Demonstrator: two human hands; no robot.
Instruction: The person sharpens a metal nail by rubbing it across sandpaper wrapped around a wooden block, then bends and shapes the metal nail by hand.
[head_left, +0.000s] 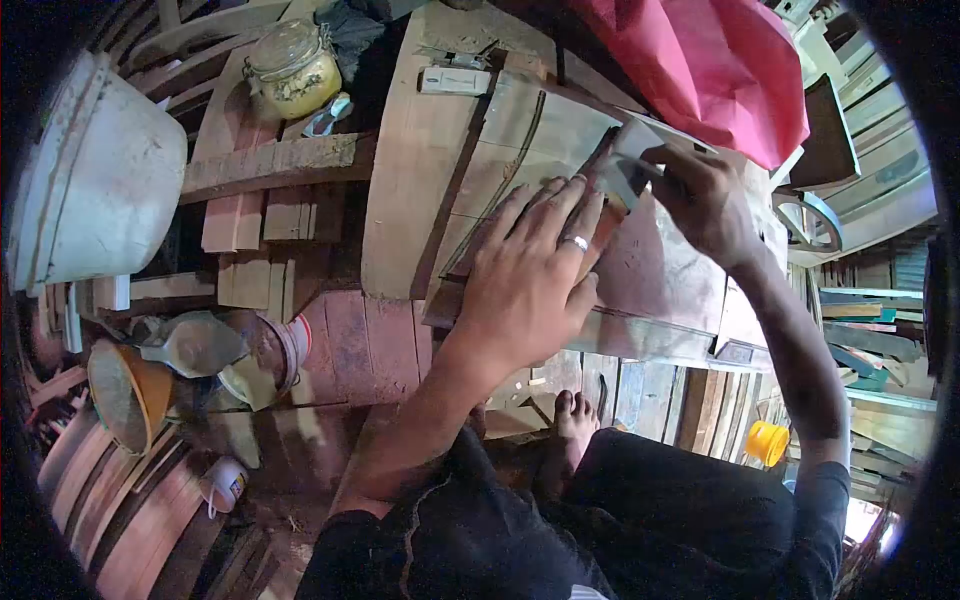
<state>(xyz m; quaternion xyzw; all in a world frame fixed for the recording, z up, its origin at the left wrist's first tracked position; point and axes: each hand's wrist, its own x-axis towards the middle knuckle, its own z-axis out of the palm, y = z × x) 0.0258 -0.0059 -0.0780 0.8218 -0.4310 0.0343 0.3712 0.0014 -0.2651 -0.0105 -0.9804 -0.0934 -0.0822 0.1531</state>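
My left hand (535,265), with a ring on one finger, lies with its fingers stretched out on a curved wooden panel (660,270). Its fingertips reach a dark slot and an orange-brown patch of the panel. My right hand (705,200) is closed on a flat grey scraper (626,165), just right of the left fingertips. The scraper's lower edge is at the panel's surface; whether it presses there I cannot tell. Dark lines run along the panel's left part, and grey smears mark its right part.
Pink cloth (720,70) hangs over the panel's far edge. A small white box (455,81) lies at the back. To the left are a lidded glass jar (292,68), a white bucket (105,180) and an orange funnel (130,395). A yellow spool (767,442) is at lower right.
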